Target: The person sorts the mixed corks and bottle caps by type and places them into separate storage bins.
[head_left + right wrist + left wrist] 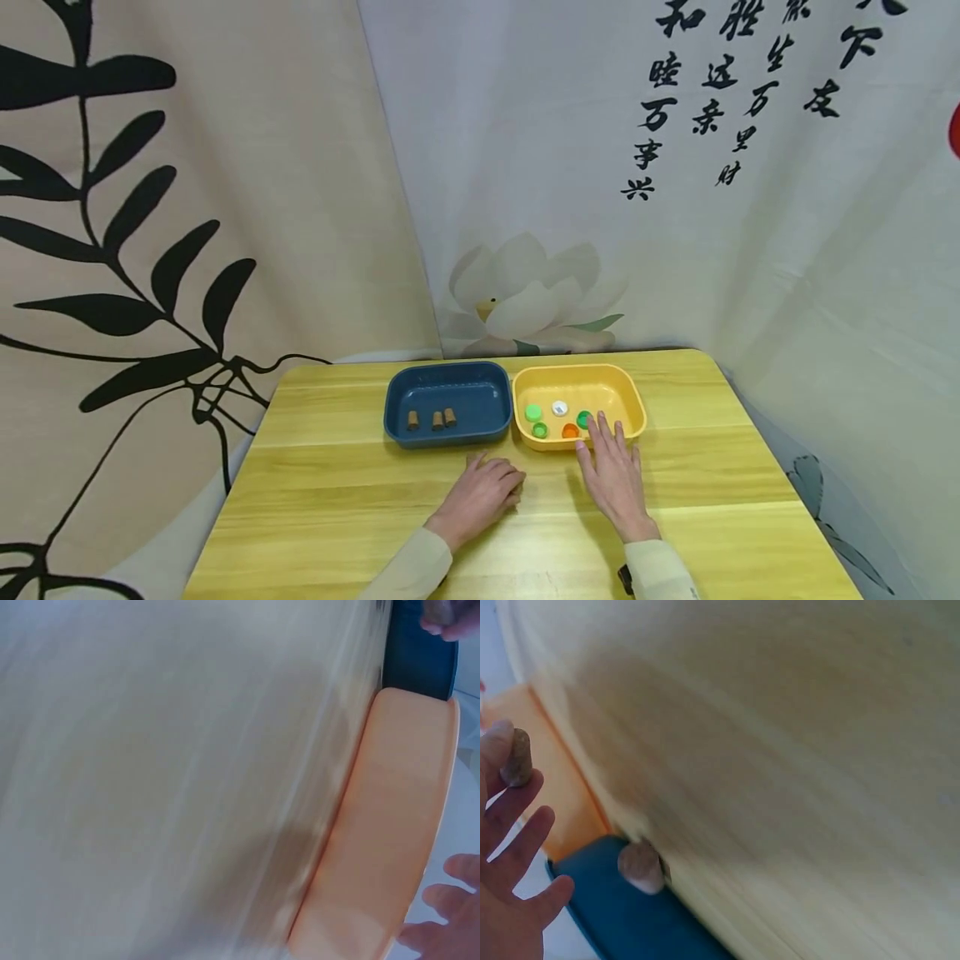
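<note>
In the head view my left hand (483,496) is just in front of the blue tray (448,437). The left wrist view shows it pinching a small brown cork (516,759) between thumb and finger. A blurred rounded brownish thing (640,866) overlaps the blue tray wall there. My right hand (615,477) reaches over the near rim of the yellow tray (633,392), fingers spread and straight, fingertips beside a dark green cap (583,419). Nothing shows between its fingers. An orange cap (570,431) lies close to its thumb.
Three brown corks, one at the left (412,420), stand in the blue tray. A white cap (559,407), a light green cap (533,412) and a green cap (539,430) lie in the yellow tray. Both trays stand side by side near the back edge of the wooden table (337,492).
</note>
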A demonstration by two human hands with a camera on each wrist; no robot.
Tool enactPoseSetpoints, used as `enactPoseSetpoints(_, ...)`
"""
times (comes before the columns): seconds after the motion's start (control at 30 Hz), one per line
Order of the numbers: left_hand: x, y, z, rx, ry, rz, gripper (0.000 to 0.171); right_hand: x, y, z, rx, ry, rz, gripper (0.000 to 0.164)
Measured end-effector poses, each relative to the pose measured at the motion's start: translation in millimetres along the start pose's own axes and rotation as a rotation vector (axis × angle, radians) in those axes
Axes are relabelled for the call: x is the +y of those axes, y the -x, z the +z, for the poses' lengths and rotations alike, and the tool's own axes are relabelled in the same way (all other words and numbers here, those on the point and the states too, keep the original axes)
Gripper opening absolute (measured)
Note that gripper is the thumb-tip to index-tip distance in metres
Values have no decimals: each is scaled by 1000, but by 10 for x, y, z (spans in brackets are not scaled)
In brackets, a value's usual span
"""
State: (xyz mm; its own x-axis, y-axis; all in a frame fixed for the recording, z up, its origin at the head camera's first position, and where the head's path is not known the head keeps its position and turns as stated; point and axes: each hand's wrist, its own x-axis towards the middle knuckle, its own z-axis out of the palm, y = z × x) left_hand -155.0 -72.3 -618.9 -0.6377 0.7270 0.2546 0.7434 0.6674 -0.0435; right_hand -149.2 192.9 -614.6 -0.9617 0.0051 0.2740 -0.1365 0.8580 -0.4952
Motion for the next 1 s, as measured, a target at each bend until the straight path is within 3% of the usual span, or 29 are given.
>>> enactPoseSetpoints(0.27,-106,114,-175,54,101,-125,36,-193,-53,63,-45,-16,-20,61)
enactPoseSetpoints(0.7,-353,307,-302,207,215,-221,36,-466,-74,208,5,125,-104,60)
enactPoseSetpoints(0.83,-434,348,-344,260,233,-249,37,-551,-108,271,-23,118,-155,59)
enactPoseSetpoints(1.0,-553,387,-393,274,232,-292,39,-637,-166,350,-68,113,-217,58)
